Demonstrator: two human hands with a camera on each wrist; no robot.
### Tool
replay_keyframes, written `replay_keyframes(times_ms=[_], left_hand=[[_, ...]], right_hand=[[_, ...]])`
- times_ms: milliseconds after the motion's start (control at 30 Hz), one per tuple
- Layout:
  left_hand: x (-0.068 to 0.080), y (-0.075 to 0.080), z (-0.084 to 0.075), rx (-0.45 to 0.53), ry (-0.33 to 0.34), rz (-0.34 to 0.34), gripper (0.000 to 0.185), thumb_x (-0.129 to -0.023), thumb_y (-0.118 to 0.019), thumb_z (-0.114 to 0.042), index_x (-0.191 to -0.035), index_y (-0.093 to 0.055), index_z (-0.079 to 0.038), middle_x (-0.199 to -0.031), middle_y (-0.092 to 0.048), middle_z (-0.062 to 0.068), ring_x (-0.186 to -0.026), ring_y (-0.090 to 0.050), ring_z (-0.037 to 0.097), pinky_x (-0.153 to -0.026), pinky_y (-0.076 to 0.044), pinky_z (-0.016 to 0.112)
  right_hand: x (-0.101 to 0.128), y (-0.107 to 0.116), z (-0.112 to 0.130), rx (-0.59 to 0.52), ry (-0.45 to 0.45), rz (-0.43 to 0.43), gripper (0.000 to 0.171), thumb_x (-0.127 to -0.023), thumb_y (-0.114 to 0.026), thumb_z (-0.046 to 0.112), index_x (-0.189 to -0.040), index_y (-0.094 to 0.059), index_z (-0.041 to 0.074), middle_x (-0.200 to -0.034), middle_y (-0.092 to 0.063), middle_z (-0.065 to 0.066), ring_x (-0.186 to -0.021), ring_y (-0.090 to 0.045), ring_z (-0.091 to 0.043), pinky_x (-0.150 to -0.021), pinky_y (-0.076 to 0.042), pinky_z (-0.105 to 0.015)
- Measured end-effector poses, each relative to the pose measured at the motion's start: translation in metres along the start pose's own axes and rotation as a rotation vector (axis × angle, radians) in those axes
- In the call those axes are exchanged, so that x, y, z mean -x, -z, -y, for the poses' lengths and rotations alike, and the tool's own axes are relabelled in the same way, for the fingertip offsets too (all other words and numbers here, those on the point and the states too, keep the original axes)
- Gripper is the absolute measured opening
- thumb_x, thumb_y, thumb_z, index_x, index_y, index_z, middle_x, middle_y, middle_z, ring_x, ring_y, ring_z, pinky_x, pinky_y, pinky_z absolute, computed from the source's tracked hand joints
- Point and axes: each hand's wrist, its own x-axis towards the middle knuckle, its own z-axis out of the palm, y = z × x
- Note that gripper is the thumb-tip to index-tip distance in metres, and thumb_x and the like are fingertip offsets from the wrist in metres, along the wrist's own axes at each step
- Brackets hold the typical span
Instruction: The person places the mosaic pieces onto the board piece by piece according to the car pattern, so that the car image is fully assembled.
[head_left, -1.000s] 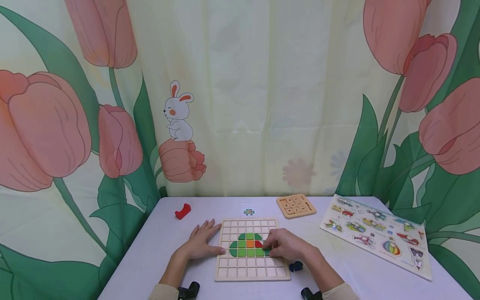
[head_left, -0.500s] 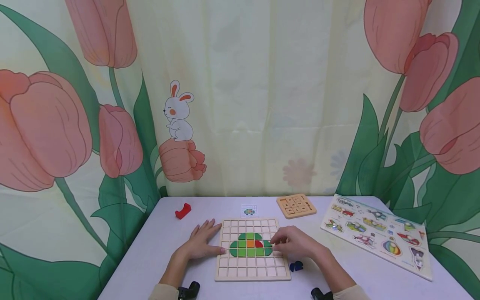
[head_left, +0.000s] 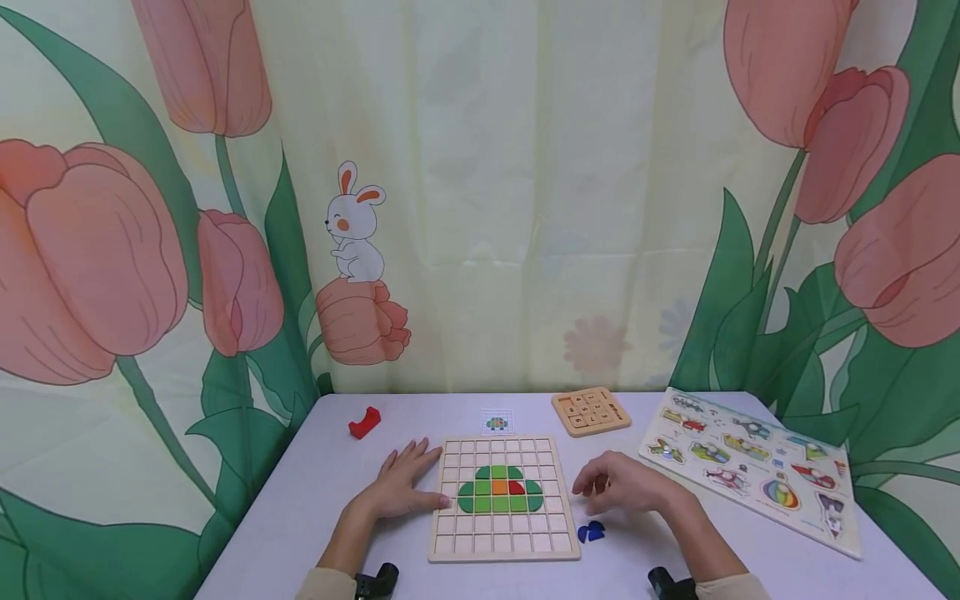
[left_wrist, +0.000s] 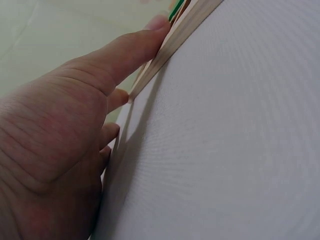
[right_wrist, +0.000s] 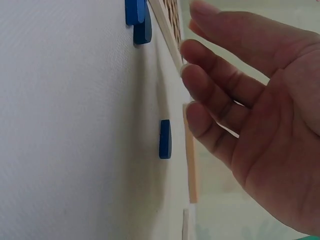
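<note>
A wooden grid board (head_left: 501,546) lies on the table, with green, orange and red tiles (head_left: 499,490) forming a rounded patch in its cells. My left hand (head_left: 405,482) rests at its left edge, fingers spread, and the thumb touches the frame (left_wrist: 187,35). Just off the board's right side hovers my right hand (head_left: 622,483), fingers loosely bent with nothing between them. Below it on the cloth are small blue pieces (head_left: 596,531). The right wrist view shows two blue pieces (right_wrist: 135,12) close together and another blue piece (right_wrist: 165,139) apart, partly under the hand.
Behind the board lies a small pattern card (head_left: 497,422). A red block (head_left: 365,422) sits at the back left. A wooden number puzzle (head_left: 591,412) is at the back right, and a large picture puzzle board (head_left: 750,471) covers the table's right side.
My right hand has moved right, off the board, uncovering the green tile at the patch's right end and the red tile. The left hand has stayed in place.
</note>
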Motion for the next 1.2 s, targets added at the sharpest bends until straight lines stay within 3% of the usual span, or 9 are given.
replay_keyframes(times_ms=[400,767,1200], left_hand=[[0.0005,0.0017,-0.0007,0.004,0.001,-0.002,0.105,-0.072,-0.079,-0.071,-0.16,-0.044,-0.024,-0.173,-0.026,0.011,-0.163,-0.01,0.037,-0.128,0.001,0.066],[0.0,0.001,0.0005,-0.037,-0.014,-0.011,0.103,-0.075,-0.077,-0.072,-0.159,-0.045,-0.023,-0.172,-0.028,0.012,-0.162,-0.014,0.037,-0.128,-0.005,0.066],[0.0002,0.001,-0.0013,-0.039,-0.006,-0.001,0.104,-0.074,-0.077,-0.073,-0.159,-0.045,-0.023,-0.172,-0.028,0.012,-0.162,-0.015,0.037,-0.128,-0.005,0.067]], right_hand=[[0.0014,-0.0008,0.0006,-0.052,-0.103,0.152,0.024,-0.078,-0.086,0.0,-0.096,-0.078,0.012,-0.092,-0.072,-0.005,-0.083,-0.059,-0.019,-0.072,-0.046,-0.027],[-0.0006,-0.0051,-0.0015,0.029,-0.103,0.106,0.018,-0.079,-0.086,0.001,-0.087,-0.076,0.013,-0.083,-0.07,0.0,-0.077,-0.059,-0.016,-0.065,-0.046,-0.025],[0.0019,-0.0028,-0.0012,0.018,-0.118,0.138,0.019,-0.08,-0.084,-0.002,-0.09,-0.077,0.013,-0.086,-0.071,0.0,-0.079,-0.059,-0.017,-0.069,-0.047,-0.026]])
